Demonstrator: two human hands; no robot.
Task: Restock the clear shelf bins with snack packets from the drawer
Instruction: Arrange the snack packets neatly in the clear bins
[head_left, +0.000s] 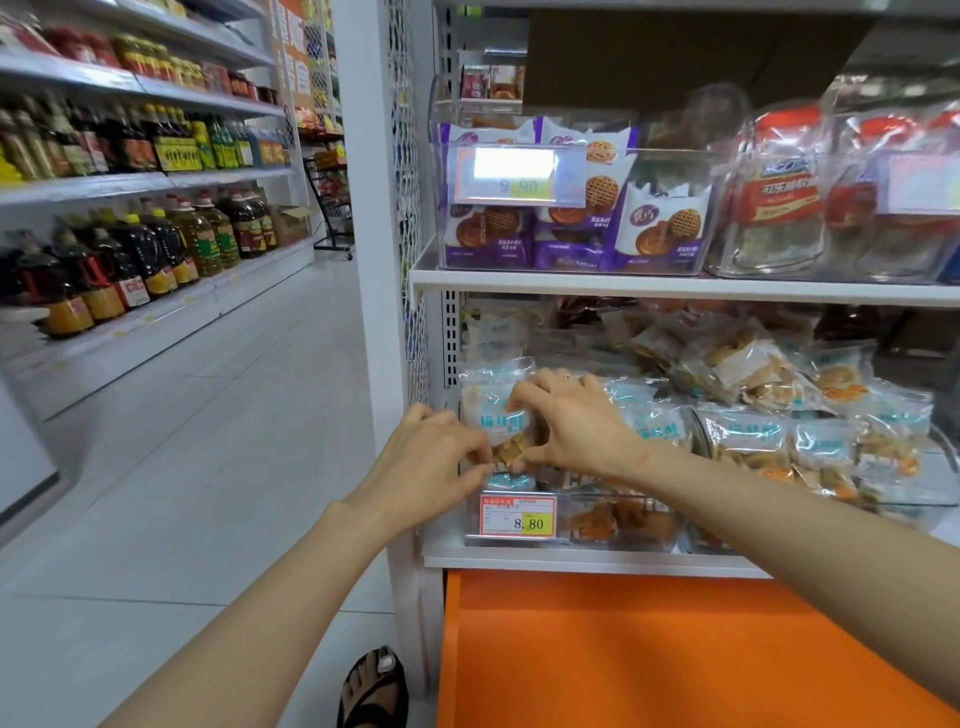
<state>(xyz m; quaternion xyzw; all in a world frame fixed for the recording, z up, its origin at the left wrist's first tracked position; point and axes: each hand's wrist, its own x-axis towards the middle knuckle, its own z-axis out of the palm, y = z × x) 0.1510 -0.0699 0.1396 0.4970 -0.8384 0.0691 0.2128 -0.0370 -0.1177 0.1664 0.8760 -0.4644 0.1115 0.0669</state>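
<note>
While your sandalled foot stands by the orange drawer front, both your hands are close together above it: your left hand and right hand each pinch the same snack packet, held upright over the clear bin at the left end of the lower shelf. Farther up, purple biscuit packets crowd the upper shelf's left end.

At centre frame, the left hand and right hand pinch one blue-and-clear snack packet upright at the left end of a clear bin, above a price tag and an orange drawer.
</note>
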